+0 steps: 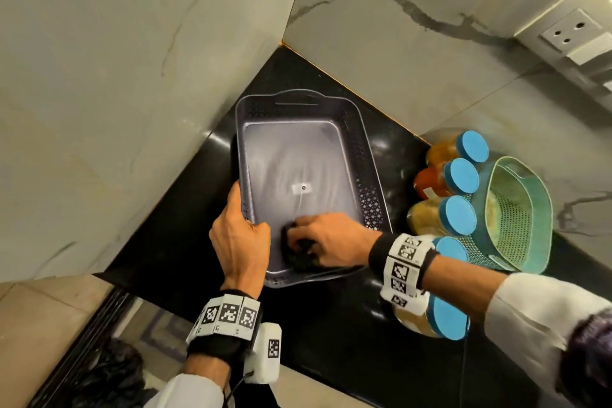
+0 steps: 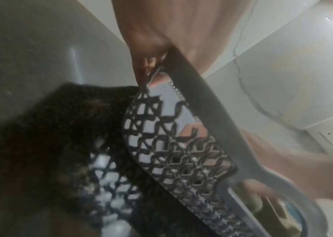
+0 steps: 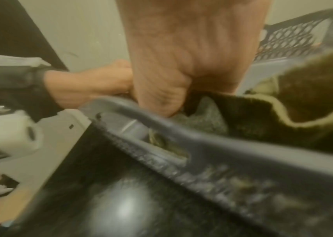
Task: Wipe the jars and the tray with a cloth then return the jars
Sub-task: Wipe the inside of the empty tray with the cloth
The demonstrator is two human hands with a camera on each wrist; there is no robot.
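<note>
1. no words, brand names or numbers can be read in any of the views.
2. the wristbands (image 1: 228,314) at the lower middle and right of the head view carry square black-and-white coded patterns, machine markers rather than letters.
3. the white camera block (image 1: 265,353) under the left wrist bears one more such square pattern.
4. a small white sticker (image 1: 302,188) sits on the floor of the grey tray (image 1: 371,195), middle of the head view; any print on it is too small to make out.
5. an orange jar (image 1: 430,184) at the right shows a pale label, blurred beyond reading.
</note>
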